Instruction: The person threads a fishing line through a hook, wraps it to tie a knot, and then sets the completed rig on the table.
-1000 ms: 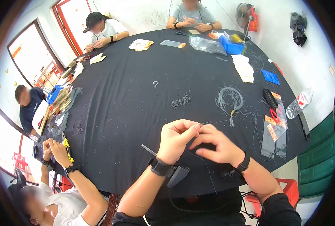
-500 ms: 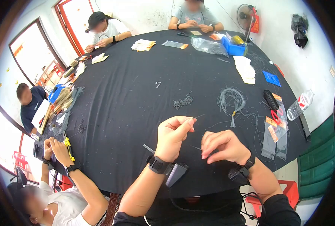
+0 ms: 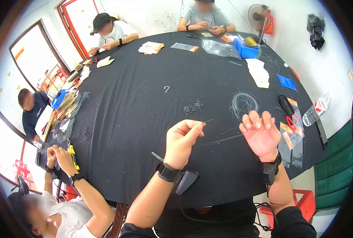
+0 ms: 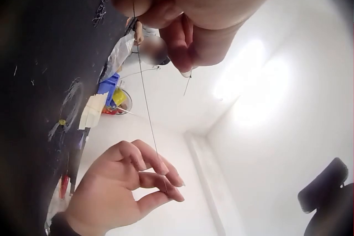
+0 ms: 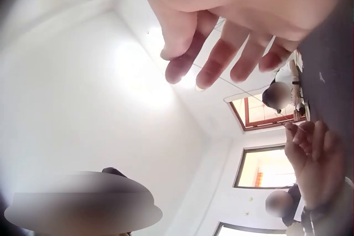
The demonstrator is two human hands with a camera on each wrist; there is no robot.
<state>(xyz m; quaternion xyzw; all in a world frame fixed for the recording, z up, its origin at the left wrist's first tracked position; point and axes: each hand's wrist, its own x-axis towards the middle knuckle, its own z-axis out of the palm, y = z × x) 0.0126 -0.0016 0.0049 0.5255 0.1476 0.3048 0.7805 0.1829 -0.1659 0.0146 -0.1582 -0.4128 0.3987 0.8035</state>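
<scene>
My left hand [image 3: 180,141] is raised over the near side of the table, its thumb and forefinger pinching a thin grey line [image 4: 146,93]. A short end [image 4: 187,85] pokes out past those fingertips in the left wrist view. My right hand [image 3: 261,137] is off to the right, palm up and fingers bent, with the line running to its thumb and forefinger. Between the two hands the line looks straight. Beyond the left hand lies a pile of small dark hook-like pieces [image 3: 193,106]. A coil of grey line [image 3: 243,104] lies partly behind the right hand.
Red-handled scissors [image 3: 290,122], plastic packets [image 3: 295,137] and a water bottle [image 3: 317,110] lie at the right edge of the black-covered table [image 3: 137,119]. Other people sit around it. A blue box [image 3: 246,49] and paper cards [image 3: 257,73] are farther back.
The hands were together a second ago. My right hand has moved away to the right and turned palm up, drawing the line out. My left hand has barely moved.
</scene>
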